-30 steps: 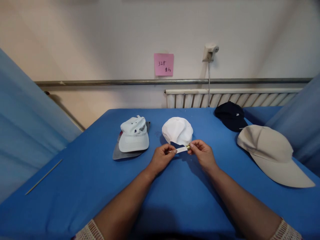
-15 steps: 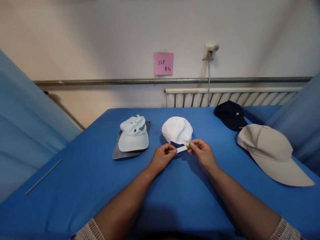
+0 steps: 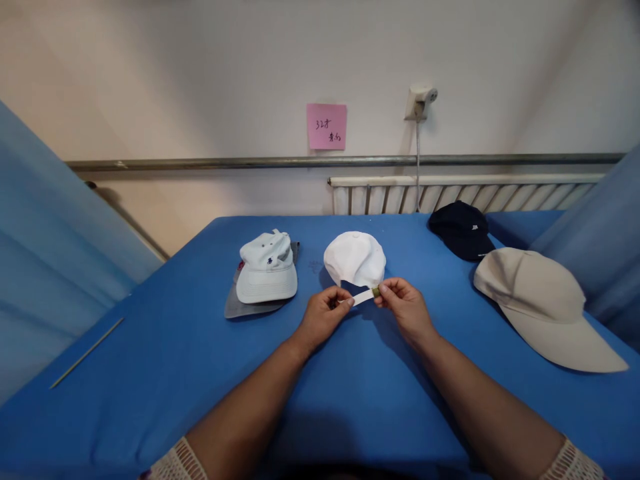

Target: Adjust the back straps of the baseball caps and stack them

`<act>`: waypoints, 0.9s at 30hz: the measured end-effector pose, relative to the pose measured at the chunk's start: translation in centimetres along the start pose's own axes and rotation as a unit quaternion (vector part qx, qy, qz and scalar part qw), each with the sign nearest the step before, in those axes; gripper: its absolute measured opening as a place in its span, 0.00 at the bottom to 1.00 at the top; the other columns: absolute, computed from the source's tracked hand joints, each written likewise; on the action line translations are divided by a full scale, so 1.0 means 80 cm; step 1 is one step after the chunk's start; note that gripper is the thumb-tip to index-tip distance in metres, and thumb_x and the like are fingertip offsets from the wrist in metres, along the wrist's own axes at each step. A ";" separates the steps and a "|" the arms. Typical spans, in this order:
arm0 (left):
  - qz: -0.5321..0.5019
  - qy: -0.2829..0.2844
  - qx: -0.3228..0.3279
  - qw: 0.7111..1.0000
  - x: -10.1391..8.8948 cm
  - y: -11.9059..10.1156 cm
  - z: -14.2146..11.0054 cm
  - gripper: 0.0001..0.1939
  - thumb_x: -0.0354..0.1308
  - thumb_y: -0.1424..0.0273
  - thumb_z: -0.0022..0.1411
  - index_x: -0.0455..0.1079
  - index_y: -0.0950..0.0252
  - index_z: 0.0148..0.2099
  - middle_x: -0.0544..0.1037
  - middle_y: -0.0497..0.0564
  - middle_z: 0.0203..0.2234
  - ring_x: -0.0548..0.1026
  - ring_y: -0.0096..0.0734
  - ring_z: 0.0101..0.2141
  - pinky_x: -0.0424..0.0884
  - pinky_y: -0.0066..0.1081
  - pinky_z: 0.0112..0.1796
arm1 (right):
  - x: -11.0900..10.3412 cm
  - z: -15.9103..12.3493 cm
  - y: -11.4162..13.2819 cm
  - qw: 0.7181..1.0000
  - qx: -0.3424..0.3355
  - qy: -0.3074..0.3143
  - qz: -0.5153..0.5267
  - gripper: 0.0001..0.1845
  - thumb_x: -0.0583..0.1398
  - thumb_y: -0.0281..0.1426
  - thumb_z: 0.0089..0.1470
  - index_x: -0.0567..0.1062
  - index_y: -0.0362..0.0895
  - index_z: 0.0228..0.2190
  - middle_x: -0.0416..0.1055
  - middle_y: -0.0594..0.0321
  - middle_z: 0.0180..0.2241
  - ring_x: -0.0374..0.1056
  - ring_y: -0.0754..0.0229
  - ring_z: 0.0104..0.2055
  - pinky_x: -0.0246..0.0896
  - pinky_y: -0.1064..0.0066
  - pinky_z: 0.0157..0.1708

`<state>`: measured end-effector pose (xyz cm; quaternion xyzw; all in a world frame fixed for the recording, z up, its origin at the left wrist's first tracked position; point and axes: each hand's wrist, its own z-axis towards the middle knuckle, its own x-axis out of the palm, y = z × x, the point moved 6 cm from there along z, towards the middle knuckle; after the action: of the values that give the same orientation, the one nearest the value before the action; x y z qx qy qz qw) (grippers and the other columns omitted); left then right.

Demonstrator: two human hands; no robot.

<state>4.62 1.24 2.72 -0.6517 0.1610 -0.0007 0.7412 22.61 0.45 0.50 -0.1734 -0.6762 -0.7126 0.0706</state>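
A white cap (image 3: 354, 259) lies at the middle of the blue-covered table, its back opening toward me. Across that opening runs the cap's white strap (image 3: 363, 297), with a brass-coloured buckle (image 3: 377, 292) at its right part. The strap's left part is pinched between the thumb and fingers of my left hand (image 3: 327, 312). My right hand (image 3: 404, 307) is closed on the buckle end, thumb on top. Fingers cover both ends of the strap, and the cap's brim is hidden behind the crown.
A pale blue cap (image 3: 267, 270) rests on a grey cap (image 3: 240, 307) to the left. A navy cap (image 3: 460, 230) and a large beige cap (image 3: 537, 293) lie to the right. One thin stick (image 3: 87, 353) is near the left edge. Curtains (image 3: 50, 253) hang on both sides.
Both hands stay nearly in place on the strap. The buckle has tilted slightly under my right hand, and the cap's back opening shows a little wider.
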 end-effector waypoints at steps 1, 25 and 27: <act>0.000 0.001 0.001 1.000 0.000 -0.001 0.000 0.14 0.62 0.60 0.54 0.72 0.67 0.31 0.71 0.46 0.23 0.65 0.24 0.26 0.61 0.26 0.29 | 0.000 0.000 0.000 1.000 0.001 0.001 -0.004 0.18 0.70 0.43 0.41 0.73 0.45 0.27 0.73 0.67 0.22 0.68 0.65 0.23 0.64 0.71 0.28; 0.052 -0.004 0.039 0.998 0.009 0.011 -0.001 0.12 0.60 0.61 0.59 0.73 0.67 0.37 0.76 0.48 0.28 0.70 0.27 0.28 0.65 0.26 0.30 | 0.019 -0.007 -0.005 0.997 0.020 0.071 0.010 0.18 0.72 0.39 0.36 0.73 0.47 0.28 0.74 0.67 0.27 0.69 0.65 0.25 0.67 0.70 0.29; 0.077 -0.004 0.058 0.995 0.010 0.005 -0.005 0.11 0.59 0.63 0.60 0.72 0.66 0.39 0.77 0.48 0.29 0.72 0.27 0.29 0.66 0.26 0.31 | 0.022 -0.007 -0.010 0.996 0.027 0.079 0.013 0.19 0.73 0.39 0.35 0.74 0.47 0.29 0.74 0.67 0.27 0.69 0.65 0.25 0.67 0.71 0.28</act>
<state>5.23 0.79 2.06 -0.5932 0.2077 0.0495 0.7762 20.60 0.18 0.34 -0.1230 -0.6855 -0.7044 0.1374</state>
